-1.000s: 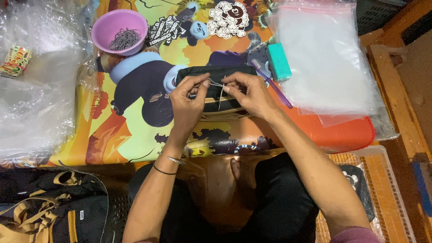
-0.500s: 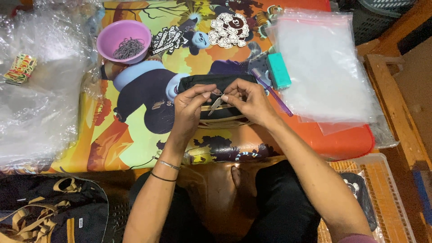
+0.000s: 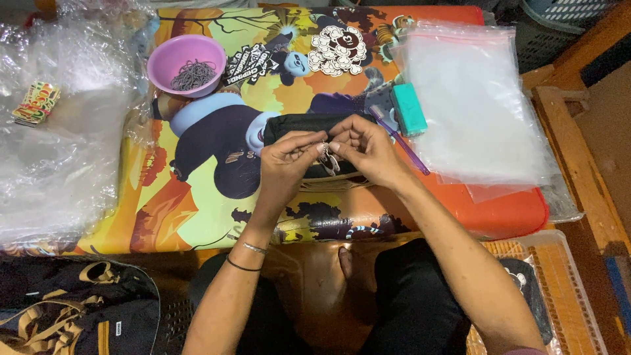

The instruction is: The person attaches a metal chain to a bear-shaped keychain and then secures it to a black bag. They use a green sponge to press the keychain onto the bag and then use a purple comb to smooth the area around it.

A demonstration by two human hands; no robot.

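At the centre of the bright cartoon-printed tabletop (image 3: 197,217), a small silvery metal ring piece (image 3: 328,158) is pinched between the fingertips of both hands. The left hand (image 3: 286,158) is curled, thumb and forefinger closed on the piece from nine o'clock; the right hand (image 3: 368,148) is closed on it from three o'clock, its other fingers bent inward. Beneath the hands, a black fabric pouch (image 3: 299,125) is laid flat on the tabletop, partly covered by them. At eleven o'clock from the hands, a pink plastic bowl (image 3: 187,56) filled with dark metal rings (image 3: 192,73) is seen. Toward twelve o'clock, a pile of white and black cut-out stickers (image 3: 338,49) is spread. At two o'clock, a teal rectangular block (image 3: 409,108) is set just beside a purple pen-like stick (image 3: 401,139), and a stack of clear plastic zip bags (image 3: 476,112) is laid at three o'clock. Crumpled clear plastic sheeting (image 3: 59,151) is heaped at nine o'clock.
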